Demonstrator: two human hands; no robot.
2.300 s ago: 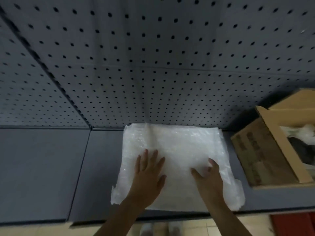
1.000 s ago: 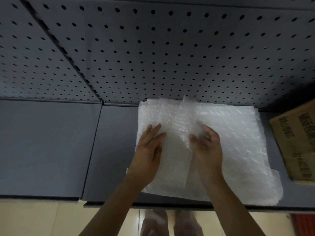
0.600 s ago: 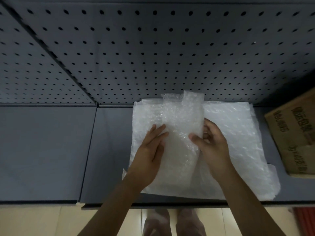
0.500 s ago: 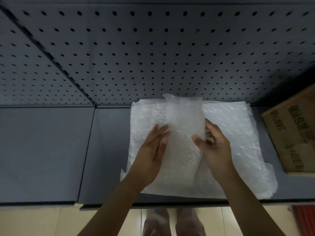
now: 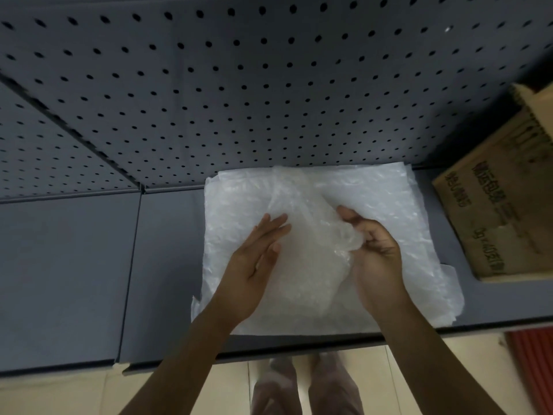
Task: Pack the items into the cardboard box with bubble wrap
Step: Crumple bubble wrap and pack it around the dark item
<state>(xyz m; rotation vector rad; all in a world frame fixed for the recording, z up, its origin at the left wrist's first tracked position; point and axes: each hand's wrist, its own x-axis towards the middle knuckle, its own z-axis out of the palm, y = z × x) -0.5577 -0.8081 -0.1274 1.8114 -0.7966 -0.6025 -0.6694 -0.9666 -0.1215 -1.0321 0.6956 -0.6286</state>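
A sheet of bubble wrap is lifted off the stack of bubble wrap on the grey shelf. The right hand pinches its bunched right edge; the left hand presses flat, fingers spread straight, against its left side. The cardboard box stands right of the stack.

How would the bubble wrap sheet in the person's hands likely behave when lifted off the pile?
The bubble wrap sheet probably flops: it bunches where the right hand grips it. It likely weighs little, since the left hand steadies it with flat fingers. Its glossy film may slide over the pile.
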